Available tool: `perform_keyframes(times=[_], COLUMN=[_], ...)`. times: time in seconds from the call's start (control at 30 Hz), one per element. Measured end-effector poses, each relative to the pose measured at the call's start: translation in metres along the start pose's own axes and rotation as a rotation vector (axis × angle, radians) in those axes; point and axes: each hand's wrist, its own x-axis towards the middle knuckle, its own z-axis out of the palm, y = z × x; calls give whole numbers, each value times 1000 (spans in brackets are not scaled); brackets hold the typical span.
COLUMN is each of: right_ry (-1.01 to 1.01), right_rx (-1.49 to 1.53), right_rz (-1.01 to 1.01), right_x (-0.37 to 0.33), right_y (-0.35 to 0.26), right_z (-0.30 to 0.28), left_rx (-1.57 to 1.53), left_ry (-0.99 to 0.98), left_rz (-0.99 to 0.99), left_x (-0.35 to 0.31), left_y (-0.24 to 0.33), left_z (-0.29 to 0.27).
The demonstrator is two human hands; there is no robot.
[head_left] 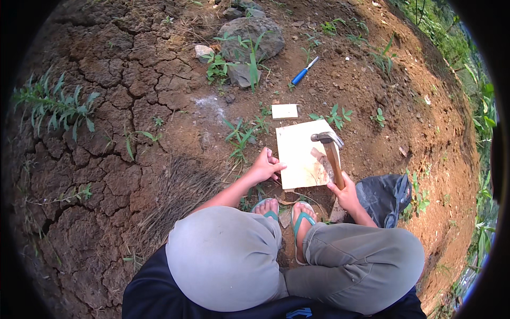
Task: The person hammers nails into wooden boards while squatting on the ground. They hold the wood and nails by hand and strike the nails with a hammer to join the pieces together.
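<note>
On bare reddish soil, I watch through the head camera as the person's right hand [346, 194] grips a claw hammer [334, 162] above a pale board [295, 154] lying on the ground near the sandaled feet [304, 219]. The fingers are closed around the lower handle, and the metal head points away from the body, over the board's right half, with a shadow falling on the pale surface.

The hammer should feel head-heavy and rigid, I judge; its wooden-looking handle offers a dry, secure hold low down, where the hand has it. The board looks light, flat and stiff, likely to skid or rock on uneven soil and perhaps to chip at its corners; I would take it by an edge, with the thumb on top.

The left hand [266, 167] is partly closed at the board's left edge, thumb extended onto it, fingers curled just outside. I cannot tell whether those fingers pinch the board or hold something small. The left forearm slants in from the lower left; the right reaches up beside the knee, past a dark bag [387, 194], wrist angled inward.
</note>
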Motion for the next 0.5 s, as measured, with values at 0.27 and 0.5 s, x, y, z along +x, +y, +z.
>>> perform_keyframes(times=[0.27,0.5], right_ry=[89,114], right_rx=[-19,-153], right_rz=[-179,-257], right_x=[-14,25], right_y=[-41,-79], right_z=[25,14], left_rx=[54,-18], left_ry=[40,424], left_rz=[-7,288], left_x=[-15,-50], left_y=[-9,23], left_z=[-18,-46])
